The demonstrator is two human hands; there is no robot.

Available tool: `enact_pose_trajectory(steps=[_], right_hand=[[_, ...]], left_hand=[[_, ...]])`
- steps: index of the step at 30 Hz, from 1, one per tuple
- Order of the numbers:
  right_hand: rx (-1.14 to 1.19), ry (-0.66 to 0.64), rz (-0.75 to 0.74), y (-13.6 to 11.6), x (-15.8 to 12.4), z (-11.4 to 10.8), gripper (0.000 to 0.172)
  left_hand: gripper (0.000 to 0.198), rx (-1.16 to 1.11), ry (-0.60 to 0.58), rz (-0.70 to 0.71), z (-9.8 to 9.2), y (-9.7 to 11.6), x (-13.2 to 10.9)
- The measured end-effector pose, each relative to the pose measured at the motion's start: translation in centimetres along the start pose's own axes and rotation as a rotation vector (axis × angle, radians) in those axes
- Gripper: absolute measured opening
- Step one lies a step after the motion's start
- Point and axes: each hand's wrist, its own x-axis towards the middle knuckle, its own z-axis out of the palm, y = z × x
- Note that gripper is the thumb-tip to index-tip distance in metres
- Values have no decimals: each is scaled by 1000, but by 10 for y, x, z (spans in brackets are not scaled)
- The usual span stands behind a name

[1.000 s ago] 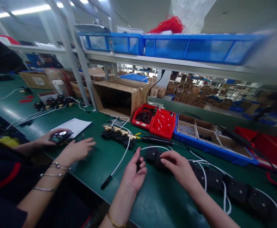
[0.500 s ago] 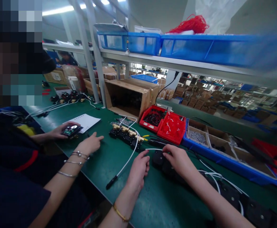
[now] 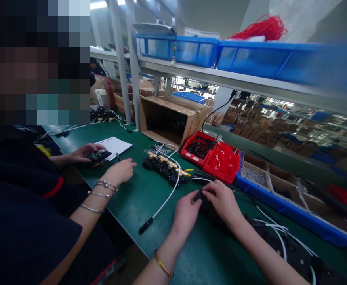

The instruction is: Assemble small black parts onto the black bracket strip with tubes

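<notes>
Both my hands meet at the near end of a row of black box-shaped housings (image 3: 204, 202) lying on the green bench. My left hand (image 3: 185, 215) has its thumb and fingertips closed against the left side of the end housing. From above, my right hand (image 3: 223, 200) pinches at the top of the same housing; anything small between those fingertips is hidden. A white cable (image 3: 201, 179) passes just behind my right fingers. Left of my hands sits a row of black valves with brass fittings (image 3: 161, 164), and a white cable with a black connector (image 3: 145, 225) loops from it.
At left, a co-worker's hands (image 3: 120, 172) hold a small black device (image 3: 99, 155) by a white sheet (image 3: 118, 146). Behind stand an open cardboard box (image 3: 194, 113), red bins (image 3: 222, 160) and a blue divided tray (image 3: 270, 198). A shelf (image 3: 221, 75) with blue bins spans above.
My left hand has moved right and closed onto the end housing, where its fingers were apart from it before. My right hand stays at the housing. The view has shifted slightly left.
</notes>
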Motion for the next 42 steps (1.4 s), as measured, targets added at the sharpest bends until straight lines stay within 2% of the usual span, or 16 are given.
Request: enact_pose_trajectory(steps=[10,17,19,21,27,30,34,38,42], right_hand=[[-68,61,41,-5,0,8,10],[-166,98,96,-9,3,14,13],[-202,107,108,-7,2,17,8],[-230,102,116,-5,1,18,10],[-212,-26,28,5,8,8,16],[-228,-49,21,12,15,2,14],[-245,-57,27,17,22,-1,15],[-186,-88,-30,17,23,-3,26],[-138,-88,-55,17,22,-3,18]], left_hand=[[27,109,99,115,3,0,-3],[27,185,100,133,6,-4,-4],[28,226,80,132,4,-3,-3],[30,280,43,130,1,0,0],[45,415,-131,139,-5,8,22],[44,450,-199,145,-2,7,29],[42,497,-208,131,1,4,33],[43,549,-225,96,1,6,40],[42,578,-284,102,-2,10,47]])
